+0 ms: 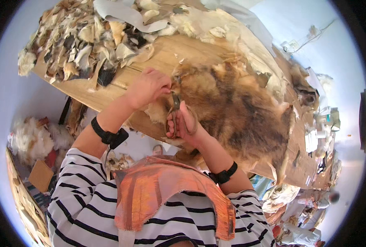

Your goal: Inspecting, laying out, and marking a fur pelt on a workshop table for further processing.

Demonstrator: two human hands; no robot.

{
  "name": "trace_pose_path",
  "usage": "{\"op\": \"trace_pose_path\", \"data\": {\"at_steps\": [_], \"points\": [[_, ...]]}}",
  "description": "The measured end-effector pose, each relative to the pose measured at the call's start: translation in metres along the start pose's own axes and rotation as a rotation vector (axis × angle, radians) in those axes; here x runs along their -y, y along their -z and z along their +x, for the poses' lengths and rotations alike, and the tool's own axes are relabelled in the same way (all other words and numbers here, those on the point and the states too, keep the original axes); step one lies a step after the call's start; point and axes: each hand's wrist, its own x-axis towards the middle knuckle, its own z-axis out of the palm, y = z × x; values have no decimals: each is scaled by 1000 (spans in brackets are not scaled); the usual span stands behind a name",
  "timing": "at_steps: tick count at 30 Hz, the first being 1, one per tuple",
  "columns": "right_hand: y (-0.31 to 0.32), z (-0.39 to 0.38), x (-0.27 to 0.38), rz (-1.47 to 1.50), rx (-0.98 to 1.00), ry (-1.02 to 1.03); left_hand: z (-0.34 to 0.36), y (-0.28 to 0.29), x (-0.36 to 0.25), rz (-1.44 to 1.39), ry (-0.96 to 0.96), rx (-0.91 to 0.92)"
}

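Observation:
A large brown and tan fur pelt [240, 107] lies spread on a wooden board table [166, 53]. My left hand [148, 87] pinches the pelt's near left edge. My right hand [183, 123] grips a pair of scissors [175, 108] by the loops, with the blades pointing up into the fur right beside my left fingers. Both wrists carry black bands. An orange apron bib [162, 193] hangs over my striped shirt.
A heap of fur scraps and offcuts [84, 37] covers the table's far left. A strip of grey paper [125, 16] lies on top of it. More fur, bags and clutter lie on the floor at the left [30, 140] and at the right [314, 206].

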Motion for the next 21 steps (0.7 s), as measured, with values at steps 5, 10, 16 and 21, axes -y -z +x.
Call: {"op": "trace_pose_path", "data": {"at_steps": [5,10,16,21], "points": [[6,15,-20,-23,-178,107,4,0,0,-71,-28,-38],[9,19,-20,10,-242,98,1,1,10,-76,139,-125],[32,-23,-17,-147,-26,240,-72,46,61,-388,477,696],[110,-78,-27,56,-63,530,-92,29,6,-990,902,415]]}}
